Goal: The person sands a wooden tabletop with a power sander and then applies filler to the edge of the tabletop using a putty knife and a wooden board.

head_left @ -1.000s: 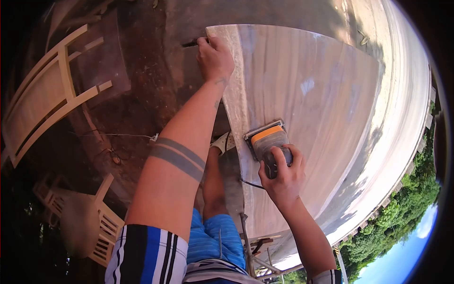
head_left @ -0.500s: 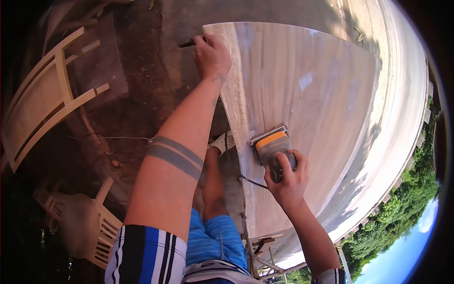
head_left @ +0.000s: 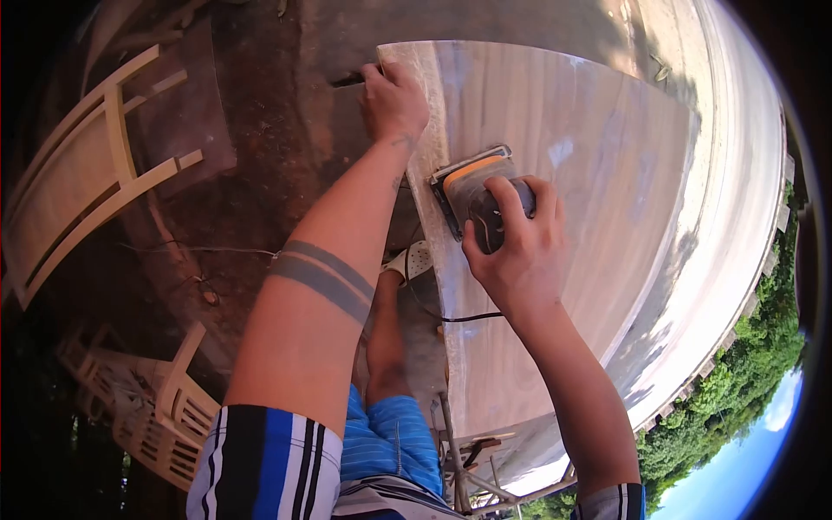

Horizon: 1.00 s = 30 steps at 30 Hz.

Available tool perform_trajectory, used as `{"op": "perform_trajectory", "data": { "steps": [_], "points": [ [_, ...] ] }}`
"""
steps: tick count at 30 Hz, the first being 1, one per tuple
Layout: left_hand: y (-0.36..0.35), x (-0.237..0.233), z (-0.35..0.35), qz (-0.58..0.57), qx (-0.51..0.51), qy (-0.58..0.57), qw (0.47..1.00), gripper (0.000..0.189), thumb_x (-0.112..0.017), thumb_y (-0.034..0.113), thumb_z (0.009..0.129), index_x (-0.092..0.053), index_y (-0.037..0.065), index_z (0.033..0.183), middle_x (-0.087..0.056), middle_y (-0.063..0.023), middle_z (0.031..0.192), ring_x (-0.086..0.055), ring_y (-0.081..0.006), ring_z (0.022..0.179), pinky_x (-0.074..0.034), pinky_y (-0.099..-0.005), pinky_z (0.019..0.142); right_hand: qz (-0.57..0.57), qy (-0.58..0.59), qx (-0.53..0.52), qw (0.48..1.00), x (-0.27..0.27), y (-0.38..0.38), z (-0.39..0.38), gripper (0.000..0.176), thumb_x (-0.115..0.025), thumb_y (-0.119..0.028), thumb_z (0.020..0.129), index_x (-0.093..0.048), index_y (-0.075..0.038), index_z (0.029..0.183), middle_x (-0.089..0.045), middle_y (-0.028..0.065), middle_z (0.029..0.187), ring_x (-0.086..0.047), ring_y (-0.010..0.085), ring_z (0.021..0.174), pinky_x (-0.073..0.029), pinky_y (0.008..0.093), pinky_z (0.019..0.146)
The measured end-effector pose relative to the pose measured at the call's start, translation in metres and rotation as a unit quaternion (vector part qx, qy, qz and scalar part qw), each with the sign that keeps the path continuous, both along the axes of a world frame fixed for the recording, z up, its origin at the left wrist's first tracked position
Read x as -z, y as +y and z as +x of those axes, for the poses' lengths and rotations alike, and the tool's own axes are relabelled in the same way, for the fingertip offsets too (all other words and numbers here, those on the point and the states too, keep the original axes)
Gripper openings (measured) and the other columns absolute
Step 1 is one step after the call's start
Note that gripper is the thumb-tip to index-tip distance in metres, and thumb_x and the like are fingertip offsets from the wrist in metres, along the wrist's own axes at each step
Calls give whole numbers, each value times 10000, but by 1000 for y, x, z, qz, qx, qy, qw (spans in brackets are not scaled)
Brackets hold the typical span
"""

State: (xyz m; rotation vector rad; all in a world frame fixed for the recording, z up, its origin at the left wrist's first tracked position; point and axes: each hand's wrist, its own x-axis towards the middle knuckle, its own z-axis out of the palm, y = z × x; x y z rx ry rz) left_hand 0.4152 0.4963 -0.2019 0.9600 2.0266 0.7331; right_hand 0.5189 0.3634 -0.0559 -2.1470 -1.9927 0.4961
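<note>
My right hand (head_left: 524, 247) is wrapped over the rounded dark top of an electric sander (head_left: 472, 178) with an orange band. The sander's pad lies on a pale wooden board (head_left: 598, 208), close to its left edge. A black cord (head_left: 472, 318) trails from under my right wrist over that edge. My left hand (head_left: 394, 100) is closed at the board's far left corner, fingers curled by the rim. A thin dark piece (head_left: 348, 80) sticks out to the left of its fingers; I cannot tell what it is.
A light wooden frame (head_left: 121, 130) stands at the left on the dark ground. Behind my left elbow is a beige plastic chair (head_left: 165, 425). A metal stand (head_left: 459, 468) shows under the board's near end. My foot in a white clog (head_left: 416, 258) is below the board's edge.
The sander in my right hand has slid away from me along the board and slightly left, and its cord has followed. My left hand has stayed at the corner.
</note>
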Motion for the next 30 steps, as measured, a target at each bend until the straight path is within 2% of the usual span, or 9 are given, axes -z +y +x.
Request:
{"op": "perform_trajectory", "data": {
  "steps": [2,3,7,10,15,19,26,30],
  "points": [
    [2,4,-1,8,-2,1,1000,416,-372,359,1002,-542,-15,1061,-666,-293,991,-619,-482,991,-475,-542,881,-1,3,-12,1000,-1,-31,9,517,-805,-95,648,-624,-149,1130,-553,162,1141,-573,370,1009,-519,436,809],
    [1,6,0,10,-4,-1,1000,417,-370,361,1003,-543,-13,1064,-668,-289,991,-619,-480,992,-474,-541,881,-5,3,-14,1000,-2,-49,12,519,-804,-117,662,-624,-181,1145,-547,150,1168,-557,356,951,-521,443,748],
    [3,9,-1,2,-5,-12,1000,416,-360,365,1007,-535,-7,1067,-669,-277,1008,-620,-478,989,-473,-543,876,-59,-11,-22,998,-9,-102,18,506,-808,-117,645,-640,-183,1118,-551,133,1167,-556,342,965,-525,436,744],
    [2,8,-2,-3,2,-10,1000,416,-353,368,1010,-525,-7,1066,-667,-275,1019,-622,-477,984,-474,-545,876,-65,-8,-50,997,-8,-99,15,522,-817,-124,625,-643,-192,1112,-550,121,1171,-556,340,975,-530,431,744],
    [0,-2,-2,-15,5,-25,1000,419,-351,370,1012,-515,-12,1066,-662,-291,1013,-622,-482,984,-476,-553,880,-71,3,-85,994,-9,-49,-11,598,-838,-150,596,-623,-213,1151,-541,113,1184,-552,337,995,-539,428,759],
    [1,0,-3,-13,7,-17,1000,418,-360,366,1010,-511,-20,1070,-657,-305,1008,-618,-488,989,-480,-552,877,-57,15,-59,996,-3,-59,-18,623,-846,-151,590,-613,-212,1164,-538,120,1188,-549,350,1005,-540,431,771],
    [1,0,-2,-9,1,-21,1000,411,-372,352,1007,-515,-30,1055,-656,-309,997,-618,-492,979,-483,-545,868,-56,-19,-20,998,-7,-141,29,541,-821,-129,613,-652,-183,1124,-560,137,1168,-570,369,984,-539,430,759],
    [0,-3,-2,-5,-2,-34,999,409,-379,344,1005,-520,-38,1040,-654,-308,998,-614,-493,976,-479,-549,864,-43,-25,-33,998,-6,-113,17,525,-817,-130,614,-657,-192,1111,-562,129,1165,-575,351,976,-543,424,738]
  ]
}}
